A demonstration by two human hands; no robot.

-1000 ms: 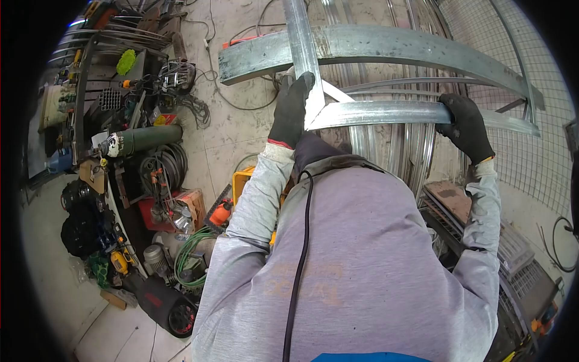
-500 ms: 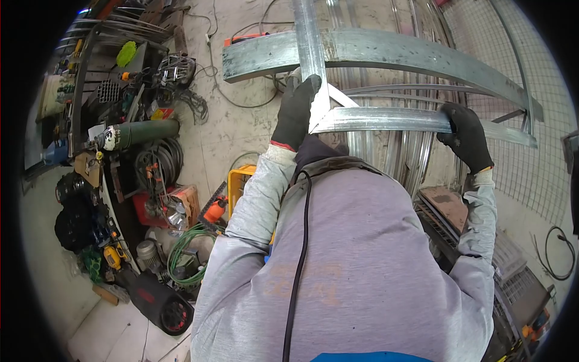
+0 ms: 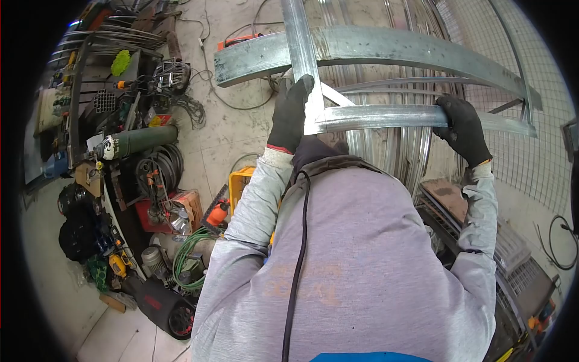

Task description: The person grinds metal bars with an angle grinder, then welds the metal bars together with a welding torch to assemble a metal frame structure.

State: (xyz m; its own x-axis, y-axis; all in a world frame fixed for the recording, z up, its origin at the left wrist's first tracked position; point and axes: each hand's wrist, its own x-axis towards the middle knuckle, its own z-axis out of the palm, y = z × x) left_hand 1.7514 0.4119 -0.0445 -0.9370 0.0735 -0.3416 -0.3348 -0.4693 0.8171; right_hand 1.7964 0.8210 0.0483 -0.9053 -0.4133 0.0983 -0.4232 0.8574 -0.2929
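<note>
The nearer flat galvanised steel bar (image 3: pixel 386 116) runs crosswise at chest height. The black-gloved left hand (image 3: pixel 289 114) curls its fingers shut around the joint where it meets the upright steel strip (image 3: pixel 300 42); the black-gloved right hand (image 3: pixel 464 127) wraps the bar's far end. Squaring the joint likely wants even pressure from both grips. Beyond, the wider curved steel band (image 3: pixel 374 45) and wire mesh panel (image 3: pixel 512 66) crowd the right; the concrete floor (image 3: pixel 232 130) lies open leftward.
</note>
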